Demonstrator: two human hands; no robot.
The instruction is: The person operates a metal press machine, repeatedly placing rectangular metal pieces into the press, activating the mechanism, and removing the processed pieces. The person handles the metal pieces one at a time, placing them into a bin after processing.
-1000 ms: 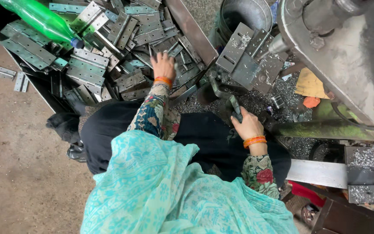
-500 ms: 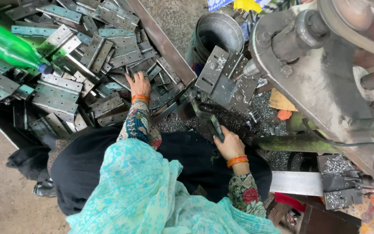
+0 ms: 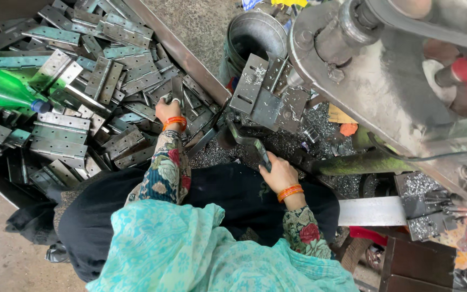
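Note:
My left hand (image 3: 167, 111) reaches into a pile of grey metal hinges (image 3: 109, 81) and closes on one hinge (image 3: 175, 93) at the pile's right side. My right hand (image 3: 278, 174) grips the dark lever handle (image 3: 252, 147) of a vice-like clamp in front of me. Both wrists carry orange bangles and floral sleeves. Beyond the lever, a hinge plate (image 3: 266, 94) stands clamped under the drill bit (image 3: 293, 80) of a large grey machine (image 3: 385, 75). Metal shavings (image 3: 298, 140) lie all around the clamp.
A green plastic bottle (image 3: 1, 89) lies on the hinges at the left. A steel bucket (image 3: 255, 40) stands behind the clamp. A tray edge (image 3: 185, 54) borders the pile. More metal pieces (image 3: 428, 211) sit at the right by a white bar (image 3: 371, 212).
The view has shifted left and up. My left hand stays in the hinge pile, fingers now closed on one hinge. My right hand keeps hold of the lever.

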